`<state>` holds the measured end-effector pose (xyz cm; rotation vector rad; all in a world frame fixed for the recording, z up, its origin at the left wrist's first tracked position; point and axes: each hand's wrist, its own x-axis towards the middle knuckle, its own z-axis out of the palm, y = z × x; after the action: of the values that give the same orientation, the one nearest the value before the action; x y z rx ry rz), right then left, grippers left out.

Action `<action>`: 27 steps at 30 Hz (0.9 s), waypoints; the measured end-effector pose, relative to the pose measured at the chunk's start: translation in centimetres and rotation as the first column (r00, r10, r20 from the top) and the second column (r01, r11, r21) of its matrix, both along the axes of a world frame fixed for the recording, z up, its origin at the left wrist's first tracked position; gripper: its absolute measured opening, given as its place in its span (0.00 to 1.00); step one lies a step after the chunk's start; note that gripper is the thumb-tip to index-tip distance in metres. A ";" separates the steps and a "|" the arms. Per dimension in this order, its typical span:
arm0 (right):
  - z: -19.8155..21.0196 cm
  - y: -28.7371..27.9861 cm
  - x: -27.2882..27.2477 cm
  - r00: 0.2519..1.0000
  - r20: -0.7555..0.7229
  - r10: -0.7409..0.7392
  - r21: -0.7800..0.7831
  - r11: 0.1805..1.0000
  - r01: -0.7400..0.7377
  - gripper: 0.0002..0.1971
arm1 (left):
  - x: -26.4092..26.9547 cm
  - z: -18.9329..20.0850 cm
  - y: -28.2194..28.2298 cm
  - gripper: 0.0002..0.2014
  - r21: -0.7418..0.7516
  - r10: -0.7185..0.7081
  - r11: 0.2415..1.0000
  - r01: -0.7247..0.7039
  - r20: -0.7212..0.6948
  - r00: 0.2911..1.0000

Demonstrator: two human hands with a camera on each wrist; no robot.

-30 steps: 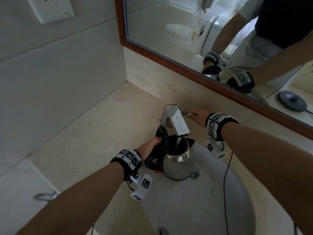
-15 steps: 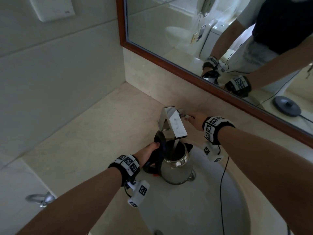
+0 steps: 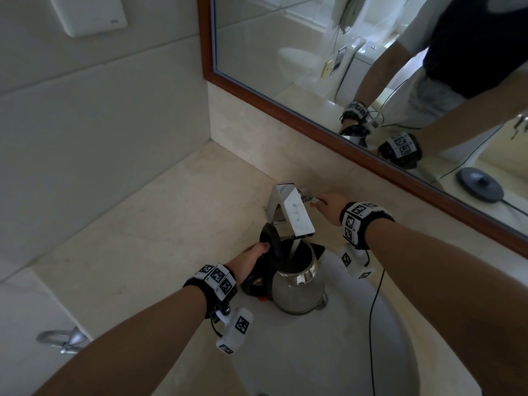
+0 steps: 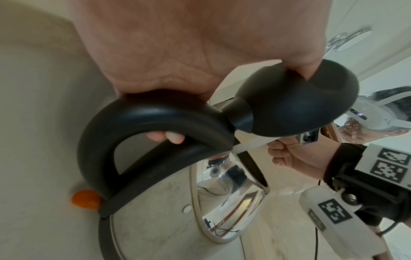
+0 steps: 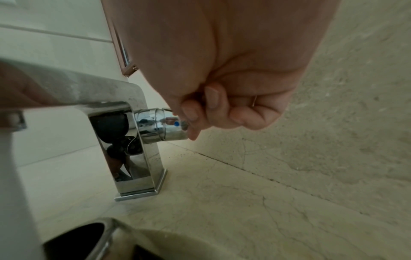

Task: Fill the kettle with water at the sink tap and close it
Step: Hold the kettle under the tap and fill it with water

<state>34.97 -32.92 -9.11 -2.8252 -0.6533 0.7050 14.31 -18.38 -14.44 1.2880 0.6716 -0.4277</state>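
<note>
A steel kettle (image 3: 298,291) stands in the sink basin (image 3: 328,361) under the chrome tap (image 3: 291,208). Its black lid (image 3: 270,247) is tipped up open, and water runs from the spout into the mouth. My left hand (image 3: 253,261) grips the black handle (image 4: 142,123), fingers curled through it, thumb resting on the raised lid (image 4: 295,105). My right hand (image 3: 328,207) grips the tap's side lever (image 5: 164,124), fingers curled around it. An orange switch (image 4: 85,199) shows at the handle's base.
A wood-framed mirror (image 3: 343,81) runs along the back wall, close behind the tap. The beige counter (image 3: 160,224) stretches left of the basin. A chrome ring (image 3: 61,338) hangs at the counter's front left. A black cable (image 3: 373,324) drapes from my right wrist over the basin.
Both hands keep their holds on the kettle handle and the tap lever. The kettle stays under the spout with water running into it; only the head view shifts slightly.
</note>
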 end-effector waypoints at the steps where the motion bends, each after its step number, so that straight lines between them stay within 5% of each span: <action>1: 0.0 0.0 -0.1 1.000 -0.001 -0.004 0.002 1.000 0.004 0.20 | 0.0 0.1 0.0 0.19 0.000 -0.003 1.000 0.003 -0.003 1.000; 17: 0.3 0.1 -0.4 1.000 -0.002 -0.011 -0.026 1.000 0.011 0.21 | 0.2 -0.4 0.1 0.14 -0.002 0.092 0.996 -0.092 -0.003 0.996; 27: 0.4 0.2 -0.6 1.000 -0.013 -0.025 -0.030 0.999 0.025 0.21 | 0.2 -0.5 0.3 0.21 -0.029 0.000 1.000 -0.002 -0.046 0.999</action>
<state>34.37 -32.76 -8.70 -2.8481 -0.6094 0.7346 14.50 -18.04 -14.99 1.2535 0.7025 -0.4660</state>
